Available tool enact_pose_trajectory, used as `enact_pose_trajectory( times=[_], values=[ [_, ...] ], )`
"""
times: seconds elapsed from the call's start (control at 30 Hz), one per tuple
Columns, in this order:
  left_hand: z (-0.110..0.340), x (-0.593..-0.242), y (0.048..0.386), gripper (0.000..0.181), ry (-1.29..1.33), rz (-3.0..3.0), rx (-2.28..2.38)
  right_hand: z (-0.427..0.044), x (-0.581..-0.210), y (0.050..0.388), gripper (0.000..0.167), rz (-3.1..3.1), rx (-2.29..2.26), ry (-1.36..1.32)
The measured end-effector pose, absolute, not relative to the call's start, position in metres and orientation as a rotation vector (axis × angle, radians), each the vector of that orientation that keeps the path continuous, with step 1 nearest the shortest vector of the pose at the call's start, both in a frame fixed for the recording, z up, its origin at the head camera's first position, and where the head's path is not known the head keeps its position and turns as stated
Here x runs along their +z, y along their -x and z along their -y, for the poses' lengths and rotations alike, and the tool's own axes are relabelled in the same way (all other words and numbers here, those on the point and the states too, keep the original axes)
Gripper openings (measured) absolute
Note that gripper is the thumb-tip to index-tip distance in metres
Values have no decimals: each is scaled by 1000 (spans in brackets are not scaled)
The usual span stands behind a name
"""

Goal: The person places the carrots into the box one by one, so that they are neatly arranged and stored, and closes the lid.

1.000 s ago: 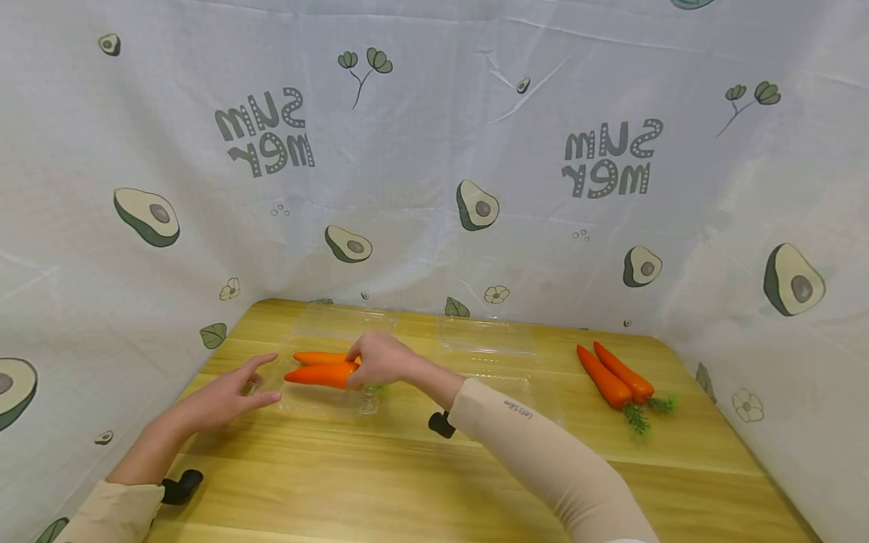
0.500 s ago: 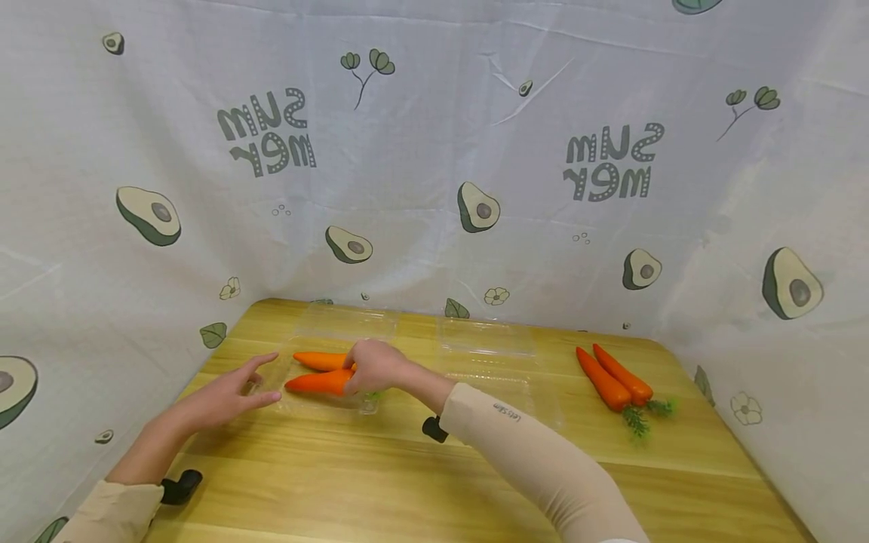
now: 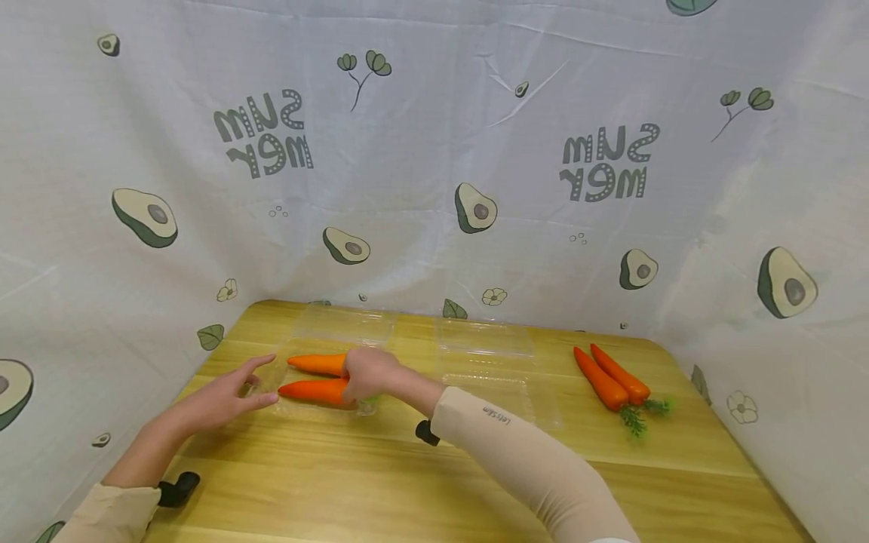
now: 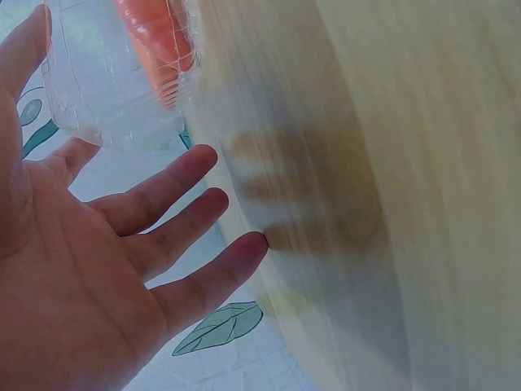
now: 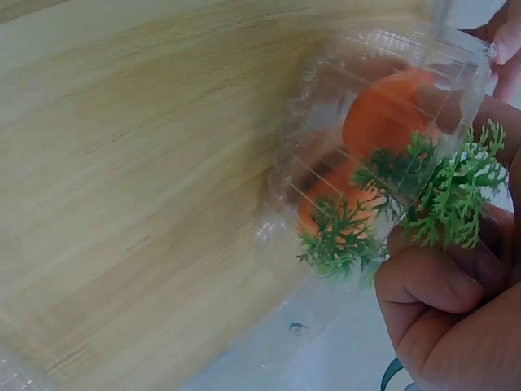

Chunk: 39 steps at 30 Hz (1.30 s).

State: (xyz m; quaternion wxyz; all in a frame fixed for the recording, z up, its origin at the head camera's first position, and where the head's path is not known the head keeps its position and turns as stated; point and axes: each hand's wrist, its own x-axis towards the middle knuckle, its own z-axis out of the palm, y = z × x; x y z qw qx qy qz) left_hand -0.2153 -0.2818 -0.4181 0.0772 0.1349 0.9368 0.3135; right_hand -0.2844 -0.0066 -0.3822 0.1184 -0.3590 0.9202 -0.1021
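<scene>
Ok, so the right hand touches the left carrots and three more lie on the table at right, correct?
Not three: the head view shows two loose carrots lying on the table at right. The right hand does touch the left carrots.

On the cloth (image 3: 407, 166) before me I read "summer" twice, mirrored; my right sleeve (image 3: 526, 461) said "Let'sSlim", upside down.

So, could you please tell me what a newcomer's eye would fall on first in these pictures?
Probably the two orange carrots inside the clear container at the left of the table. A second carrot pair with leafy green tops lies at the table's right. Behind the table hangs a pale avocado-print cloth.
</scene>
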Motion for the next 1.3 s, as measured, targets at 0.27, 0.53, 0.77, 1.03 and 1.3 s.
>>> enact_pose_trajectory(
  times=[0.27, 0.53, 0.77, 1.03, 1.3],
  values=[
    [283, -420, 216, 80, -405, -2805, 952, 10, -380, 279, 91, -2727, -151, 1043],
    [282, -420, 216, 80, -407, -2803, 951, 8, -375, 278, 72, -2696, -264, 903],
    [282, -414, 216, 80, -416, -2804, 945, 1, -366, 282, 21, -2723, -336, 894],
    [280, -403, 226, 67, -469, -2916, 905, -14, -362, 298, 27, -2759, -557, 854],
    [274, -383, 248, 63, -486, -2991, 937, -26, -362, 312, 25, -2773, -794, 781]
  ],
)
